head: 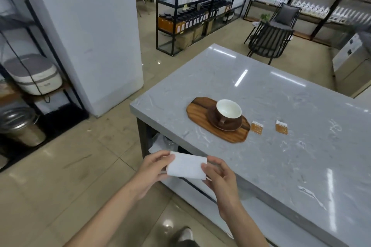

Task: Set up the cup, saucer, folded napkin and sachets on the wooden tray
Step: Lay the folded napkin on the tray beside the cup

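Note:
A white folded napkin (187,165) is held in the air in front of the table's near corner, my left hand (153,168) gripping its left edge and my right hand (219,176) its right edge. On the grey marble table (291,156) lies an oval wooden tray (198,109). A brown cup with a white inside (228,112) stands on a brown saucer (233,126) at the tray's right half. Two orange sachets lie on the table right of the tray, one close to it (257,127) and one further right (281,127).
A torn white wrapper (310,193) lies near the table's front edge. A white pillar (90,36) stands left of the table, with black shelving (192,6) and dark chairs (270,38) beyond. A rice cooker (33,74) sits on a left shelf.

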The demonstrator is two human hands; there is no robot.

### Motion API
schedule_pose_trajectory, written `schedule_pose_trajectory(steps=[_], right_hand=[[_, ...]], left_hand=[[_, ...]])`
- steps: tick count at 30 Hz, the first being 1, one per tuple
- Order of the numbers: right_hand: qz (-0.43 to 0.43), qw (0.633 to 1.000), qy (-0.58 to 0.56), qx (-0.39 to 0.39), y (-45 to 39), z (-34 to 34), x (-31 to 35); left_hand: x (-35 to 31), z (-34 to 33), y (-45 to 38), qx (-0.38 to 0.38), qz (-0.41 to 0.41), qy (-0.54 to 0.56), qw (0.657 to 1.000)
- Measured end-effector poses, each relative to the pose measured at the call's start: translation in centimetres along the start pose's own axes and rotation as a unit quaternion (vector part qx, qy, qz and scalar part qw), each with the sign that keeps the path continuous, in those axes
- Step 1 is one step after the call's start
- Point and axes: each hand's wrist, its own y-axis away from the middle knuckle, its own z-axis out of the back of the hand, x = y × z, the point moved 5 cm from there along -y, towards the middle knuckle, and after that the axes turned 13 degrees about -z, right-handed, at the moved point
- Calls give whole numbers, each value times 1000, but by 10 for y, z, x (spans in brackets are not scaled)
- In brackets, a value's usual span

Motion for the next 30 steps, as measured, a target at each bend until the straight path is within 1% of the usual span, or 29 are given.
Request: schedule_pose_trajectory(steps=[5,9,12,14,17,19,22,26,28,30], right_hand=[[2,1000,7,-15,-28,-15,6],[3,999,-8,-30,-58,-25,17],[24,999,-14,-30,-79,-37,28],[30,998,-17,-43,-94,-45,32],[47,996,-22,-78,-112,-53,38],[66,992,-12,-107,-121,-56,42],[122,979,47,-156,-132,-59,52],[177,946,145,-230,-136,-64,68],[185,932,171,-261,-138,-65,71],[181,926,177,-280,-144,-67,70]], left_hand=[[-8,16,-35,-39,-23,-53,998],[-20,24,-79,-7,-41,-99,994],[-31,32,-114,6,-53,-141,989],[-39,37,-137,16,-57,-159,986],[-45,38,-171,32,-83,-187,978],[-51,34,-190,24,-106,-204,973],[-56,23,-219,30,-148,-239,959],[-62,6,-250,73,-184,-284,938],[-63,0,-265,100,-193,-286,933],[-62,-6,-281,136,-196,-282,929]])
